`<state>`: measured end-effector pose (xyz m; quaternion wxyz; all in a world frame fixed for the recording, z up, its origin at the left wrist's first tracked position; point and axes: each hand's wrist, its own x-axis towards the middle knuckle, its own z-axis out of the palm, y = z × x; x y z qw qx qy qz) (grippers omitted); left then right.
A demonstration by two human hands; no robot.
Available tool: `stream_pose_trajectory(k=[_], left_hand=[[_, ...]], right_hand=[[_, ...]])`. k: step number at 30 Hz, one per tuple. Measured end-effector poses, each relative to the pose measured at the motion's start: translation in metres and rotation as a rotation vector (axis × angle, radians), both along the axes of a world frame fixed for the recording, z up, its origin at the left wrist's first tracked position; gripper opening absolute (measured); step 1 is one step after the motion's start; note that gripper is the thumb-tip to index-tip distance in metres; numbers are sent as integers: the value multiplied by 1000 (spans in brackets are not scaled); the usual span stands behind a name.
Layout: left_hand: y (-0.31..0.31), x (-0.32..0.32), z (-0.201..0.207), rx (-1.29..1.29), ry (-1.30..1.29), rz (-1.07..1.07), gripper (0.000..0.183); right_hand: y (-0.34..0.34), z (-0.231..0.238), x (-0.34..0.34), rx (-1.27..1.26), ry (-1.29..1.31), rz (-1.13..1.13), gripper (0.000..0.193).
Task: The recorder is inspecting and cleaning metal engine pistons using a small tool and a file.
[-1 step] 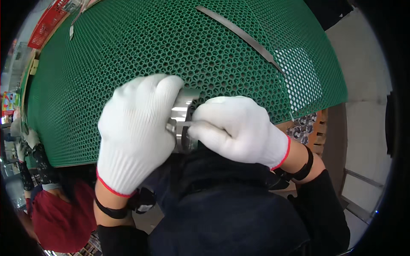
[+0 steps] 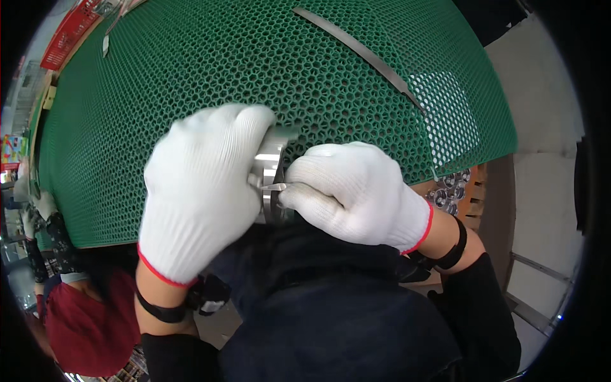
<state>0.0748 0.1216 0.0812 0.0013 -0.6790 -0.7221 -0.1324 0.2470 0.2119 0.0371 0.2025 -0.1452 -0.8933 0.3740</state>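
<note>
In a white knitted glove with a red cuff, my left hand (image 2: 200, 178) is closed around a shiny round metal part (image 2: 270, 156), whose middle shows between my hands. My right hand (image 2: 350, 191), gloved alike, is a closed fist pinching a slender pointed metal tool (image 2: 273, 187) between thumb and forefinger. The tool's tip reaches across the metal part's near side, close to the left thumb. Its rear end is hidden inside the right glove. Both hands are over the near edge of the green mat.
A green honeycomb mat (image 2: 216, 76) covers the table. Across it lies a long file-like steel bar (image 2: 356, 48) with a narrow tang. Several shiny metal parts (image 2: 449, 191) sit below the right edge. A red basket (image 2: 70, 38) stands far left; a co-worker's gloved hand (image 2: 44, 205) is at left.
My left hand has shifted slightly left and up with the metal part. The slender tool shows at a different slant, with its tip sharper; my right hand is nearly still.
</note>
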Motion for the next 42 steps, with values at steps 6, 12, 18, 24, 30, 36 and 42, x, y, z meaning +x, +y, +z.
stream_pose_trajectory(k=[6, 12, 18, 24, 30, 36, 42], left_hand=[[33, -21, 14, -164, 20, -46, 23], [21, -35, 12, -275, -133, -4, 37], [-70, -84, -60, 429, -541, 122, 76], [-158, -40, -19, 49, -197, 135, 70], [-107, -56, 5, 198, 176, -164, 48], [-82, -127, -15, 269, 414, -98, 46], [-74, -246, -23, 65, -518, 277, 51]], right_hand=[[5, 19, 7, 466, -208, 135, 25], [20, 27, 7, 283, -408, 395, 23], [68, 8, -31, 437, -14, -155, 30], [41, 60, 10, 476, 163, -43, 43], [12, 119, 137, 295, 409, 340, 33], [-8, 115, 235, 123, 562, 326, 32], [2, -5, 240, 289, 2, -799, 28]])
